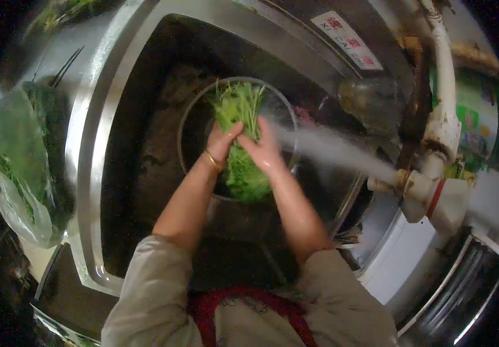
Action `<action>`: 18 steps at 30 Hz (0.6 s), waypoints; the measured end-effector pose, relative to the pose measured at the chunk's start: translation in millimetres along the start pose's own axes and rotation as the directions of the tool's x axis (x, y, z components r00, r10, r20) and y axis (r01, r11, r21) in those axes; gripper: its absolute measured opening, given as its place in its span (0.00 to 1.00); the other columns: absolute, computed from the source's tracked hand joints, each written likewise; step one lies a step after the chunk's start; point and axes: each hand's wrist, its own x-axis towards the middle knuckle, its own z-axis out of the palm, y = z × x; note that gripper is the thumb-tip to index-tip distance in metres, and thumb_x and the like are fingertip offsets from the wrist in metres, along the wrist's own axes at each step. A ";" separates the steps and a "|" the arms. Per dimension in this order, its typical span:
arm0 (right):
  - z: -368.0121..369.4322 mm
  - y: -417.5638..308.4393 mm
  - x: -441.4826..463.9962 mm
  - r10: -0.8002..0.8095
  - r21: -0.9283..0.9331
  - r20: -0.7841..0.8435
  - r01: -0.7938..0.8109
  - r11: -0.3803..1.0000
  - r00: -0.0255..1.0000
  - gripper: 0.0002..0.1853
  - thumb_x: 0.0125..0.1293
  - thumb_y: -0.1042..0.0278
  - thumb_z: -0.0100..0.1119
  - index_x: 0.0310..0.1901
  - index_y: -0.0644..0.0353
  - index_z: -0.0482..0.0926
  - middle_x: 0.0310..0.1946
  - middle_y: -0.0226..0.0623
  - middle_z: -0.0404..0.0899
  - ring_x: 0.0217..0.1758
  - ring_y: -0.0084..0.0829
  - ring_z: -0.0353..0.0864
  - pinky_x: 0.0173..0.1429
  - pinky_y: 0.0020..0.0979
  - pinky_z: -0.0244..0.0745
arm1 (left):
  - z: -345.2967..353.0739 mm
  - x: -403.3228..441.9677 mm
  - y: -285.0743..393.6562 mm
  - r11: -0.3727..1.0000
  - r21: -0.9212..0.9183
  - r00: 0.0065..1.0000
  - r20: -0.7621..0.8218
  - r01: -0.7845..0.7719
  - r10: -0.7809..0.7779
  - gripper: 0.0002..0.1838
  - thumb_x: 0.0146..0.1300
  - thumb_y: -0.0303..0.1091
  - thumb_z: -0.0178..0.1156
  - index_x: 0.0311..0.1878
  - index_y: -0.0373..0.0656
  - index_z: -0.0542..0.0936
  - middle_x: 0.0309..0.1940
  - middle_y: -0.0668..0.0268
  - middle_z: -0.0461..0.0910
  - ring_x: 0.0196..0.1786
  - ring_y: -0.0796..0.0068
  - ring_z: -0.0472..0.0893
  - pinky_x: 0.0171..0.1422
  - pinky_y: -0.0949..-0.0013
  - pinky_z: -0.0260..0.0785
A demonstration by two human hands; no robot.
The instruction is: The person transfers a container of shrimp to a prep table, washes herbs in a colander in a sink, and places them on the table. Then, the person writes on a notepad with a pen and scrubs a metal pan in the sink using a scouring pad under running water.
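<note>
Over the sink, rinsing looks under way, not finished: left grip and right grip both clasp the greens, water striking the right. Left of the sink, an untouched bag shows more greenery.

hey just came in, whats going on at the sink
A person has both bare hands round a bunch of leafy greens, the left hand and the right hand close together near its middle. The greens are over a round basin in a metal sink. A jet of water shoots from the tap on the right toward the hands. A plastic bag sits left of the sink.
</note>
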 end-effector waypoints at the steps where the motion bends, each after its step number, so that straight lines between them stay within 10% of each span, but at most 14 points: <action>1: -15.8 -11.6 -4.9 -0.117 0.101 0.021 0.114 0.988 0.993 0.33 0.55 0.67 0.63 0.61 0.67 0.61 0.59 0.48 0.65 0.63 0.38 0.63 0.65 0.37 0.58 | -2.9 0.0 8.5 0.979 -0.152 0.986 0.110 0.139 -0.123 0.32 0.54 0.46 0.64 0.57 0.38 0.68 0.50 0.60 0.74 0.49 0.65 0.75 0.52 0.62 0.69; 3: -43.6 -15.6 -1.9 0.079 0.141 0.115 -0.095 0.985 0.990 0.34 0.55 0.69 0.62 0.62 0.67 0.60 0.60 0.46 0.63 0.63 0.37 0.63 0.64 0.35 0.60 | -3.0 -8.6 32.6 0.829 -0.370 0.906 0.229 0.419 -0.356 0.23 0.51 0.36 0.64 0.50 0.38 0.74 0.42 0.60 0.77 0.41 0.66 0.78 0.46 0.61 0.72; 5: -58.0 -9.0 -3.0 0.262 0.228 0.057 -0.268 0.936 0.964 0.33 0.55 0.71 0.61 0.62 0.66 0.60 0.59 0.44 0.64 0.62 0.35 0.64 0.62 0.33 0.63 | -19.3 4.9 17.2 0.947 -0.229 0.972 -0.014 0.227 -0.236 0.19 0.53 0.35 0.62 0.48 0.40 0.75 0.40 0.62 0.79 0.40 0.66 0.79 0.46 0.61 0.73; 7: -54.5 7.0 12.6 0.279 0.241 -0.037 -0.263 0.934 0.959 0.33 0.55 0.71 0.60 0.62 0.66 0.60 0.57 0.42 0.67 0.60 0.34 0.66 0.61 0.32 0.64 | -50.6 25.8 -24.0 0.977 0.201 0.932 -0.338 -0.066 0.132 0.18 0.55 0.32 0.60 0.49 0.40 0.74 0.41 0.62 0.79 0.42 0.67 0.79 0.49 0.61 0.72; 11: -10.1 78.1 33.7 0.077 -0.010 0.058 -0.077 0.997 0.995 0.33 0.56 0.68 0.61 0.63 0.65 0.60 0.54 0.41 0.70 0.57 0.34 0.69 0.61 0.32 0.65 | -57.3 -10.2 -27.8 0.697 0.527 0.713 -0.221 -0.487 0.665 0.28 0.55 0.38 0.61 0.57 0.34 0.68 0.54 0.56 0.72 0.56 0.62 0.71 0.61 0.68 0.61; 14: 31.4 68.7 31.7 -0.025 -0.220 -0.148 -0.008 0.975 0.989 0.30 0.58 0.59 0.58 0.61 0.62 0.64 0.53 0.43 0.72 0.57 0.34 0.70 0.63 0.35 0.61 | -15.8 -16.6 3.4 0.989 -0.135 0.870 -0.478 0.066 -0.123 0.30 0.57 0.40 0.62 0.60 0.36 0.66 0.58 0.56 0.69 0.60 0.62 0.69 0.64 0.67 0.58; 15: 28.4 52.5 24.1 0.033 -0.104 -0.124 -0.046 0.994 0.992 0.29 0.59 0.57 0.57 0.60 0.62 0.66 0.53 0.43 0.73 0.56 0.34 0.70 0.63 0.36 0.61 | -8.4 -13.0 1.9 0.974 0.069 0.843 -0.517 0.215 -0.149 0.31 0.59 0.48 0.60 0.61 0.41 0.66 0.53 0.60 0.74 0.53 0.63 0.75 0.57 0.60 0.67; 18: -24.7 -20.3 9.6 0.183 0.520 0.302 -0.323 0.791 0.935 0.28 0.59 0.56 0.58 0.58 0.61 0.68 0.53 0.41 0.73 0.55 0.36 0.71 0.62 0.36 0.62 | -0.9 -12.0 23.3 0.994 -0.060 0.991 0.095 0.096 -0.090 0.32 0.55 0.43 0.65 0.59 0.38 0.67 0.51 0.58 0.75 0.50 0.65 0.76 0.53 0.61 0.71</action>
